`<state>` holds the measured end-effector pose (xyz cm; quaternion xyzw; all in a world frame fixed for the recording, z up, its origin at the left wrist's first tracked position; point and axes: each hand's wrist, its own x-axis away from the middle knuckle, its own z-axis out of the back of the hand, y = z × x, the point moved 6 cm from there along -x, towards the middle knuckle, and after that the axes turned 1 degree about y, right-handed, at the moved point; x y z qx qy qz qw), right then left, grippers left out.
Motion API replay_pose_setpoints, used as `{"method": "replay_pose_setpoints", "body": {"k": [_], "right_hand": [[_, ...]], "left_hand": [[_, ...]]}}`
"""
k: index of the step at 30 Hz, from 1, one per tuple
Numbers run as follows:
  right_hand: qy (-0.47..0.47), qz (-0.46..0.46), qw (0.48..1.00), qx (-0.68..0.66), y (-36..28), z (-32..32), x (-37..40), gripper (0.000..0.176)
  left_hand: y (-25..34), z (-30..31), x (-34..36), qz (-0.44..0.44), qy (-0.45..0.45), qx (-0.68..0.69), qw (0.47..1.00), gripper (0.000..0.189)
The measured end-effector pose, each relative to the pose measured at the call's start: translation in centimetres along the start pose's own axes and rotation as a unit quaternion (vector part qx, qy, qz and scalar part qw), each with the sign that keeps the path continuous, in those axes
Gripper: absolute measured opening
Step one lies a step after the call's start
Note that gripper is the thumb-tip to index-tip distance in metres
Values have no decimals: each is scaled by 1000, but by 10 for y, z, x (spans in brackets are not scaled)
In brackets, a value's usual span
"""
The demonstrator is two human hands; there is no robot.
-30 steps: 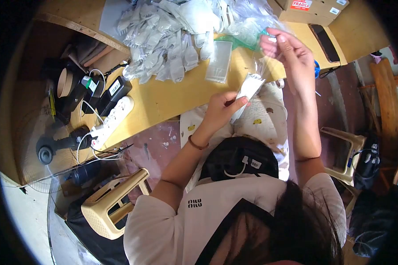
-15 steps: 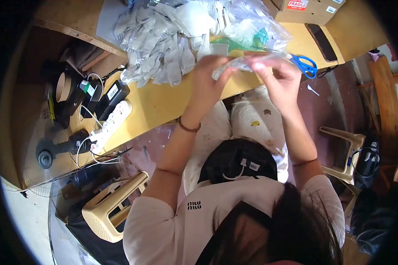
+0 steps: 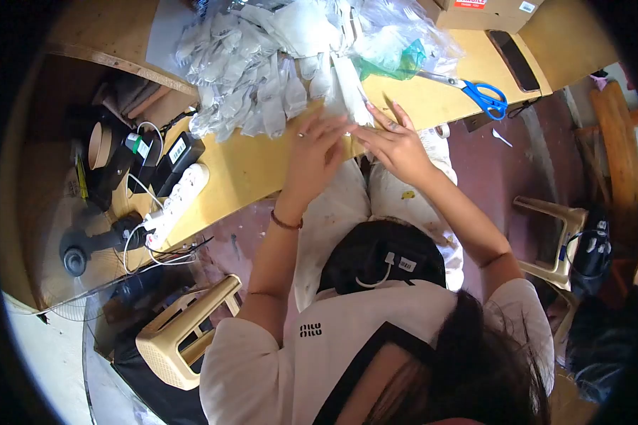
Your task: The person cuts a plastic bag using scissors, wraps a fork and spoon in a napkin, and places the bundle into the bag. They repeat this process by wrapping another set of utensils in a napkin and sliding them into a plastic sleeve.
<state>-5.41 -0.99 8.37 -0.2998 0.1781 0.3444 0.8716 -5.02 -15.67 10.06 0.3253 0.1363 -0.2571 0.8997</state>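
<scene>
My left hand (image 3: 315, 154) is over the table's front edge, its fingers stretched out toward the right hand and slightly blurred. Opposite it, my right hand (image 3: 397, 149) has its fingers spread. The fingertips of both hands meet at the near end of a white flat strip (image 3: 348, 88), perhaps a folded napkin; the contact is partly hidden. Just beyond my left hand lies a heap of clear-wrapped white packets (image 3: 252, 71), several with cutlery shapes. Clear plastic bags with forks (image 3: 404, 25) and a green plastic piece (image 3: 397, 62) lie behind the strip.
Blue-handled scissors (image 3: 485, 98) and a dark phone (image 3: 514, 60) lie at the right, before a cardboard box (image 3: 489, 18). A power strip (image 3: 181, 202) with cables and a small fan (image 3: 74, 255) are at the left. Plastic stools (image 3: 184, 329) stand on the floor.
Both hands have come down toward me from the raised clear plastic packet they held, which no longer shows between them. The white strip and more of the scissors are now visible.
</scene>
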Motion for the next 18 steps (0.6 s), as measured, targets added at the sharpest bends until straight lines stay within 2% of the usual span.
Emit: {"method": "replay_pose_setpoints", "body": {"k": [1,5,8,11,12,13,15,16,18], "right_hand": [[-2,-6,1000,-15,1,0,0,21],[3,-31,996,-80,-8,-6,-2,22],[-39,-49,995,-83,-16,-22,-3,30],[-105,7,994,-15,-27,-37,-8,42],[-22,65,995,-68,-32,-41,-12,52],[-16,58,996,-66,-28,-47,-12,53],[-3,45,997,-61,-27,-46,-16,56],[4,0,998,-56,-18,-41,-18,58],[16,-88,995,-47,1,-6,-19,64]], "left_hand": [[5,-4,4,15,-28,37,999,43],[20,4,13,24,49,52,997,45],[32,12,18,-3,98,61,993,40],[65,21,17,-49,154,85,983,31],[74,21,19,-56,170,94,979,28],[81,24,20,-63,185,102,975,25],[92,20,15,-58,87,205,973,20],[97,19,12,-55,38,256,964,18],[100,5,8,55,-116,436,891,24]]}}
